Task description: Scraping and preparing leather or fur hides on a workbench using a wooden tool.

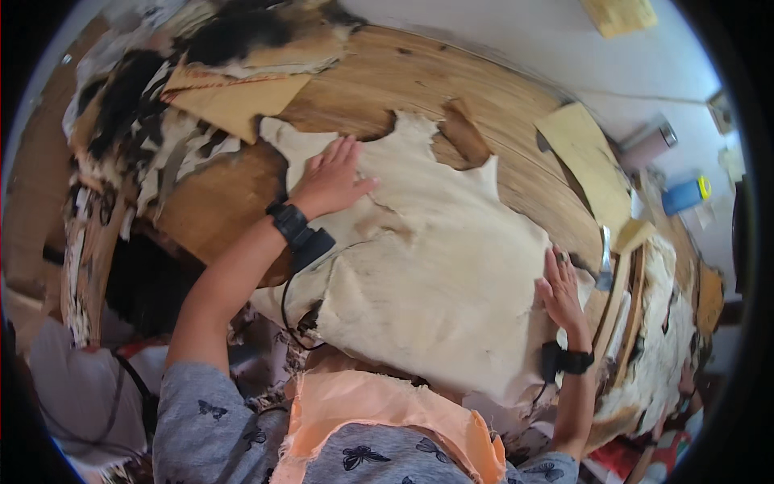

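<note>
A pale, ragged-edged hide (451,266) lies spread on a wood-grained table (379,73).
From the left, furry black-and-white scraps (121,105) heap near a stiff tan sheet (242,103), its red marks too small to read; the left hand (332,179) lies flat on the smooth, creased hide, fingers extended, gripping nothing; the right hand (563,292), equally flat, rests at its right edge; beyond are a metal-bladed tool (605,260) and a yellow-capped blue container (682,196).

Head-worn wide fisheye view, downward
</note>
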